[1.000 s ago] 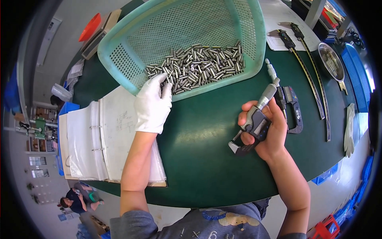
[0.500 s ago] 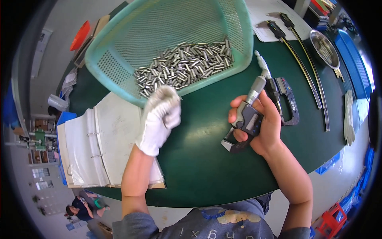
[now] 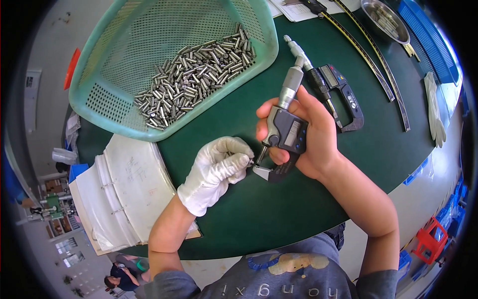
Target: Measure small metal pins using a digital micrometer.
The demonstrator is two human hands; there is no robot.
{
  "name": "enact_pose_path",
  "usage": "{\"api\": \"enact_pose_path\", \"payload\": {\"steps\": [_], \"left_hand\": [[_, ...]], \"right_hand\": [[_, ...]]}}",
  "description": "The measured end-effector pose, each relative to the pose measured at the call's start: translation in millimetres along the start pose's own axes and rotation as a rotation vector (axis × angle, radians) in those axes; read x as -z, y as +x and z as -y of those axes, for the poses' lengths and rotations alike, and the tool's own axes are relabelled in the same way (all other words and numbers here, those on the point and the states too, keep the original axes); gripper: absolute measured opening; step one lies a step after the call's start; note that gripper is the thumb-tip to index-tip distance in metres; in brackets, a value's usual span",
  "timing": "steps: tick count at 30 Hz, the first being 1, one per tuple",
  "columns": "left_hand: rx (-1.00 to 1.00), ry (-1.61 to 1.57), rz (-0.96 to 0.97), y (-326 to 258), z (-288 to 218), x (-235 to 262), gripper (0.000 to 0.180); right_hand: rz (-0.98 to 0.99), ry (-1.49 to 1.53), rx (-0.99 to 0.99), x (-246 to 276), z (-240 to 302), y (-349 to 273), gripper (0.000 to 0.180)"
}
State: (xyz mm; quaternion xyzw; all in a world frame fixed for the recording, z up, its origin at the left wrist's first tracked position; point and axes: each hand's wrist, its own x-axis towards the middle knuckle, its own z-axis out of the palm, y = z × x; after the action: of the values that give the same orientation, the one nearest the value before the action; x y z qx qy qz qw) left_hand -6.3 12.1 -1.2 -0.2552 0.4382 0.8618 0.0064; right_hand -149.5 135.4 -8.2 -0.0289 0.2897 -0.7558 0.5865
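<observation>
My right hand (image 3: 308, 137), bare, grips a grey digital micrometer (image 3: 286, 130) above the green table (image 3: 279, 209). My left hand (image 3: 219, 169), in a white glove, pinches a small metal pin (image 3: 252, 162) and holds it at the micrometer's jaw. A teal mesh basket (image 3: 114, 107) behind the hands holds several short metal pins (image 3: 194, 74) heaped along its near side.
A second micrometer (image 3: 338, 94) lies to the right of my hands. Long calipers (image 3: 373, 60), a metal bowl (image 3: 386, 20) and a white glove (image 3: 434, 109) lie at the right. An open ring binder (image 3: 124, 194) sits at the left table edge.
My left hand left the basket and came down to the micrometer with a pin. The right hand brought the micrometer closer to the left.
</observation>
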Motion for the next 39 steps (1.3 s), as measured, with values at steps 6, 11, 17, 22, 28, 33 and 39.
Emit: {"api": "enact_pose_path", "payload": {"steps": [6,11,17,22,28,33,39], "left_hand": [[-0.052,0.069,-0.028,-2,1,-3,0.015],[-0.067,0.071,-0.024,-1,3,-4,0.014],[-0.086,0.14,-0.026,-1,3,-5,0.012],[-0.115,0.174,-0.029,-1,3,-7,0.011],[-0.076,0.181,0.008,-4,3,-7,0.014],[0.006,0.125,-0.039,-5,0,-7,0.017],[0.049,0.143,-0.041,-4,-5,-11,0.016]], "right_hand": [[0.003,-0.006,-0.005,-2,0,0,0.057],[-0.008,-0.02,0.001,-1,0,1,0.057],[-0.018,-0.065,0.005,-3,-1,1,0.058],[-0.027,-0.059,0.028,-3,-2,1,0.058],[-0.065,-0.245,0.051,-6,-1,-2,0.058],[-0.07,-0.146,0.043,-4,-2,0,0.055],[-0.075,-0.133,0.08,-5,0,0,0.056]]}}
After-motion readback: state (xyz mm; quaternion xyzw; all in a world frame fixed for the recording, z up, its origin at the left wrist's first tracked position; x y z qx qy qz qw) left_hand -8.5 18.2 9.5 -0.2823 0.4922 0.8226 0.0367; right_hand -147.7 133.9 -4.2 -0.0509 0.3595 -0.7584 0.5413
